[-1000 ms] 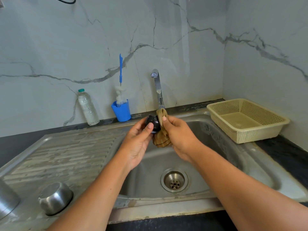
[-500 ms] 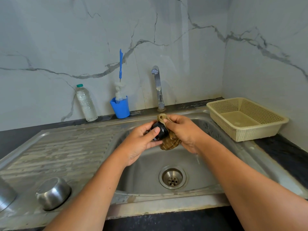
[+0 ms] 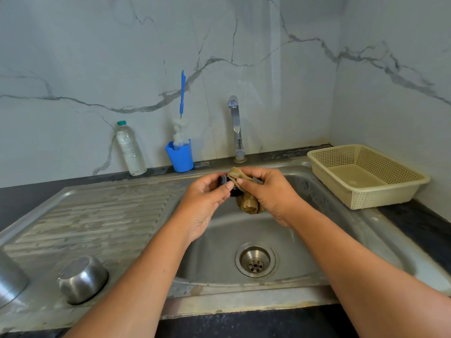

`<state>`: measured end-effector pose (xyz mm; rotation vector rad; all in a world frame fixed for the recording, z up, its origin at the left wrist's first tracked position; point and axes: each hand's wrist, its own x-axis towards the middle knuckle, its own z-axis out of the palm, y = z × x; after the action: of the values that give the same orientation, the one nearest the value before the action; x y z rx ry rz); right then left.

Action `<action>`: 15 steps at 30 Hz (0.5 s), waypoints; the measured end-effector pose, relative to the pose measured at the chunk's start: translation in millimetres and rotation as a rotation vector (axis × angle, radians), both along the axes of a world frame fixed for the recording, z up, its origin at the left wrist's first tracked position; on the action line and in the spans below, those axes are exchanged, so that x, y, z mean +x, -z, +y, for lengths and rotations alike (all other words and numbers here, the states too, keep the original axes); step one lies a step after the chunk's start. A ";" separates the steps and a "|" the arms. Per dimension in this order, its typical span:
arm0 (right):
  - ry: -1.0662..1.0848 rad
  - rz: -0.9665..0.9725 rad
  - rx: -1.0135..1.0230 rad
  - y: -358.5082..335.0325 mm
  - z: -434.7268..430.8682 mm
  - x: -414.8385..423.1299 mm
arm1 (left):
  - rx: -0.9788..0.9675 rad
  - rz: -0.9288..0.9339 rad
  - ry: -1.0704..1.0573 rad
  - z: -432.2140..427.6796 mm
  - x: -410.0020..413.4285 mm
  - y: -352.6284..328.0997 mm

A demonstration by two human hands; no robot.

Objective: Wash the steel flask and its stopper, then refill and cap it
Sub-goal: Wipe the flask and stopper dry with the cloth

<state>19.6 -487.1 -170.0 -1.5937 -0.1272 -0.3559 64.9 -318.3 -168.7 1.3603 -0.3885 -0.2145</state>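
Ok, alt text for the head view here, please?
Over a steel sink, the left hand holds a black stopper while the right hand presses a tan cloth against it. An upturned steel cup sits on the drainboard.

Left hand and right hand close together, both in pinch grips

Just in front of the tap, the black stopper shows only as dark slivers. The left hand wraps its left side and the tan cloth, pinched by the right hand, covers its right, so its shape cannot be told. Part of the cloth is lost behind the right palm. Far down-left of the tap, a steel vessel is cut off by the left edge; whether it is the flask cannot be told.
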 end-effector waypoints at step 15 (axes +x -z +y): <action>0.075 0.007 -0.040 2.4 0.2 4.6 | 0.287 -0.268 -0.119 0.3 5.0 7.0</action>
<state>24.2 -486.9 -172.4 -1.6425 -0.0691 -0.4083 69.9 -317.9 -175.7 1.6975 -0.5117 0.0135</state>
